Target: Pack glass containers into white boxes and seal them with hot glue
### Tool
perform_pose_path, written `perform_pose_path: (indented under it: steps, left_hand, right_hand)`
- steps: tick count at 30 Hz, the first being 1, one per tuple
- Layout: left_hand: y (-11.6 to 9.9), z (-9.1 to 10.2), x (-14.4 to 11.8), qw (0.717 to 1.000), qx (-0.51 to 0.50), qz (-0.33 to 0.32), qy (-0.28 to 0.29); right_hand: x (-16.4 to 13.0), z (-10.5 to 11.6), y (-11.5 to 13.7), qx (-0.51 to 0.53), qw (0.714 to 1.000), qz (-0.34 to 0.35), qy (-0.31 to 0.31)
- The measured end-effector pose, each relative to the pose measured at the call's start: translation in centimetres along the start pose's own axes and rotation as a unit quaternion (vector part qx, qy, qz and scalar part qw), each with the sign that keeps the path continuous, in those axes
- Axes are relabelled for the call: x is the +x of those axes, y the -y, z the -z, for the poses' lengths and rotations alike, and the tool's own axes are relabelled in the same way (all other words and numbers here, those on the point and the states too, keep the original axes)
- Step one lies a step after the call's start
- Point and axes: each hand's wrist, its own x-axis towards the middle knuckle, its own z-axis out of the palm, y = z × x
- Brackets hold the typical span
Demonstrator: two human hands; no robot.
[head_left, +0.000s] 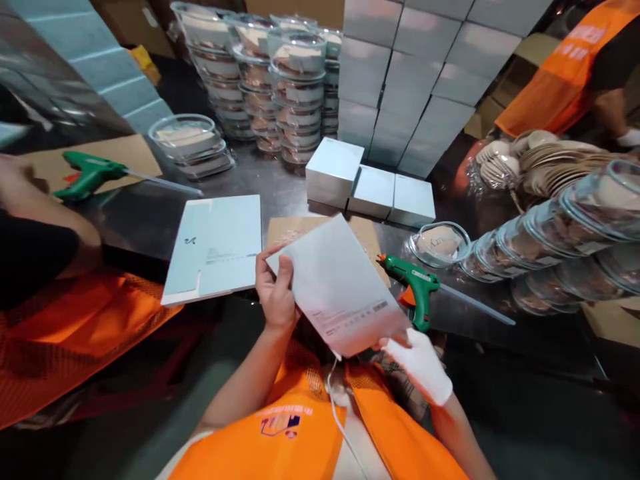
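A flat white cardboard box (345, 280) with small print and a barcode is tilted in front of my chest. My left hand (277, 287) is bare and grips its left edge, thumb on top. Gripping the lower right corner is my right hand (420, 367), in a white fingerless glove. Just right of the box lies a green glue gun (417, 287) with a glue stick out of its back. Beneath the box is a brown cardboard sheet (367, 233) with glue bits on it. To the left rests another flat white box (220, 240) with a dark logo.
Clear round containers stand in stacks (300, 93) at the back and in leaning stacks (560, 227) on the right. White boxes (395, 87) form a tall pile behind smaller boxes (335, 170). A co-worker's arm (50, 233) is at left, near another green glue gun (90, 175); another person (575, 67) stands far right.
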Motion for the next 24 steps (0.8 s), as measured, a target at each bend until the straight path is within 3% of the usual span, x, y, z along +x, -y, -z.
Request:
perform_pose_path:
  steps: [2, 3, 5, 7, 9, 12, 13, 14, 15, 16, 17, 19, 20, 22, 24]
  left_hand:
    - [0.5, 0.5, -0.9, 0.999, -0.005, 0.044, 0.030]
    - [0.5, 1.0, -1.2, 0.997, 0.025, 0.036, 0.064]
    - [-0.4, 2.1, -1.3, 0.982, 0.131, -0.064, 0.122]
    - [-2.3, 2.7, -0.7, 0.936, 0.226, -0.218, 0.159]
    - [-4.5, 2.5, 0.4, 0.868, 0.275, -0.319, 0.262]
    - [-7.0, 1.7, 1.9, 0.751, 0.333, -0.335, 0.461]
    - [-7.4, 1.7, 2.2, 0.728, 0.347, -0.321, 0.497]
    - [-7.5, 1.9, 2.4, 0.723, 0.352, -0.300, 0.513]
    - [-7.3, 2.3, 2.5, 0.741, 0.350, -0.272, 0.504]
    - [-6.8, 2.8, 2.5, 0.781, 0.340, -0.240, 0.466]
    - [-6.2, 3.2, 2.2, 0.832, 0.324, -0.205, 0.401]
    - [-4.6, 4.0, 1.4, 0.920, 0.271, -0.137, 0.246]
    - [-3.7, 4.2, 0.8, 0.946, 0.241, -0.108, 0.188]
    - [-2.0, 4.4, -0.3, 0.971, 0.177, -0.079, 0.139]
    - [-0.8, 4.4, -0.9, 0.978, 0.135, -0.084, 0.138]
  right_hand:
    - [0.5, 0.1, 0.5, 0.002, 0.983, 0.100, -0.153]
    - [0.7, 0.6, 0.9, -0.005, 0.967, 0.145, -0.209]
    - [0.5, 1.8, 2.2, -0.033, 0.942, 0.201, -0.267]
    - [0.0, 2.6, 3.9, -0.095, 0.931, 0.255, -0.245]
    - [-0.5, 2.9, 6.0, -0.178, 0.909, 0.345, -0.152]
    - [0.5, 3.7, 8.3, -0.231, 0.860, 0.455, 0.010]
    - [1.3, 4.5, 8.6, -0.221, 0.861, 0.458, 0.005]
    - [2.6, 5.7, 8.7, -0.219, 0.870, 0.441, -0.038]
    - [4.0, 7.1, 8.5, -0.233, 0.878, 0.402, -0.112]
    - [5.7, 8.7, 8.2, -0.262, 0.874, 0.347, -0.216]
    - [7.5, 10.3, 7.7, -0.335, 0.857, 0.278, -0.276]
    - [10.9, 13.1, 6.5, -0.439, 0.829, 0.182, -0.295]
    - [12.3, 14.0, 5.9, -0.459, 0.825, 0.162, -0.288]
    - [14.3, 15.1, 4.7, -0.456, 0.830, 0.156, -0.282]
    - [14.7, 15.5, 4.0, -0.433, 0.832, 0.164, -0.307]
